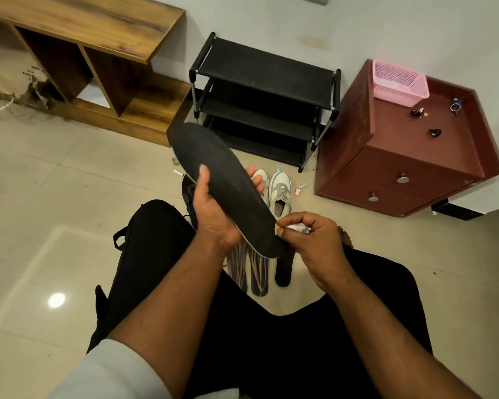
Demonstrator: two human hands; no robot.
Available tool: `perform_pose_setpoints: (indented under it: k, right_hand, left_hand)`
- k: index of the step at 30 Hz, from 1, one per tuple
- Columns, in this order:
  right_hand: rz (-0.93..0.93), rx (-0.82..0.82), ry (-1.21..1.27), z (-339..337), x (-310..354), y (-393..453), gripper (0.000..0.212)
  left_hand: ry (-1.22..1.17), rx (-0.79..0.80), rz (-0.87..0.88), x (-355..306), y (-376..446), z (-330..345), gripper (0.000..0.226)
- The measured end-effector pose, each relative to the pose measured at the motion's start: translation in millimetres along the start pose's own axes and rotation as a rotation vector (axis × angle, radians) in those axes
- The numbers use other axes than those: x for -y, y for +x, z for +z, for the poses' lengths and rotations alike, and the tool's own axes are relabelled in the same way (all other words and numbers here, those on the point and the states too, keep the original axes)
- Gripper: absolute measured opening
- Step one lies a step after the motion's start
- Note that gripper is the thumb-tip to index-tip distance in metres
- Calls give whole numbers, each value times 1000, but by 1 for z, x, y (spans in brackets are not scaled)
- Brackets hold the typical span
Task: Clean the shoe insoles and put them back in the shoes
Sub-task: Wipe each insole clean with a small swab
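My left hand (213,208) grips a long black insole (213,168) from underneath, thumb on its top, and holds it tilted up over my knees. My right hand (311,237) pinches a small white wipe (298,228) against the insole's heel end. On the floor beneath lie two grey-striped insoles (258,273) and one black insole (284,269). A pair of grey-and-white sneakers (280,191) stands beyond them, the left one partly hidden by my fingers. A black shoe (189,194) peeks out behind my left hand.
A black shoe rack (262,93) stands against the wall ahead, a wooden shelf unit (98,53) to its left, a maroon drawer cabinet (409,151) with a pink basket (398,82) to its right. Small bottles (299,189) lie on the tiled floor.
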State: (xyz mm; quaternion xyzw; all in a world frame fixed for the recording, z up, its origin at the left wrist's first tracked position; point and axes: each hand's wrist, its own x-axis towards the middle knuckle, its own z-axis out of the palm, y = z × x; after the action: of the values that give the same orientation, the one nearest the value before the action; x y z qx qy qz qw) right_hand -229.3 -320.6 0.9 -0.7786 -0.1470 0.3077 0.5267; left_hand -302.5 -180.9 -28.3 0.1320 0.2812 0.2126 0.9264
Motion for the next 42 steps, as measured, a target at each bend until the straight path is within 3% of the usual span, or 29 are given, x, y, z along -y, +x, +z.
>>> perform_pose_setpoints:
  k: [3, 7, 13, 19, 25, 31, 36, 42]
  right_hand:
    - [-73, 26, -161, 4, 0, -2, 16]
    - [-331, -111, -619, 11, 2, -1, 12]
    - [-607, 82, -623, 37, 12, -10, 13]
    - [-512, -64, -728, 30, 13, 12, 10]
    - [-613, 149, -689, 44, 15, -6, 6]
    - [-439, 7, -686, 19, 9, 17, 8]
    - [-553, 119, -596, 33, 13, -1, 10]
    - [-441, -14, -695, 19, 12, 22, 7]
  left_hand:
    - [-97, -28, 24, -9, 4, -3, 86]
    - [-77, -44, 42, -1, 0, 5, 91]
    - [-13, -60, 14, 3, -3, 6, 110]
    - [-23, -27, 1, 2, -12, 17, 109]
    - [-1, -23, 23, 4, -11, 17, 106]
    - [6, 50, -35, 11, -6, 9, 112]
    - [58, 6, 1, 14, -3, 8, 111]
    - [57, 67, -57, 16, -6, 12, 109]
